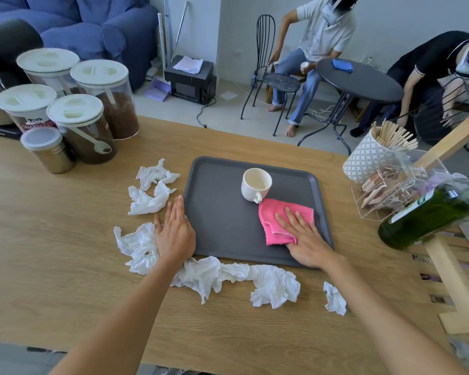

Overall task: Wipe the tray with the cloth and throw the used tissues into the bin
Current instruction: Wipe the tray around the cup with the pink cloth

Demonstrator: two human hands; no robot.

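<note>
A dark grey tray (222,220) lies on the wooden table in front of me. A folded pink cloth (276,215) sits on its right half, and my right hand (302,236) presses flat on the cloth. An empty white cup (256,184) stands on the tray just behind the cloth. My left hand (175,231) rests flat on the table against the tray's left edge, fingers together, holding nothing. Several crumpled white tissues lie around the tray: to the left (152,190), at the near left (136,247), along the front edge (236,277) and at the right front (335,299). No bin is in view.
Lidded jars of coffee (87,125) and a steel shaker (48,148) stand at the table's back left. At the right are a cup of wooden sticks (374,152), a clear sachet box (390,190), a green bottle (428,212) and a wooden rack (450,280). Two seated people are beyond the table.
</note>
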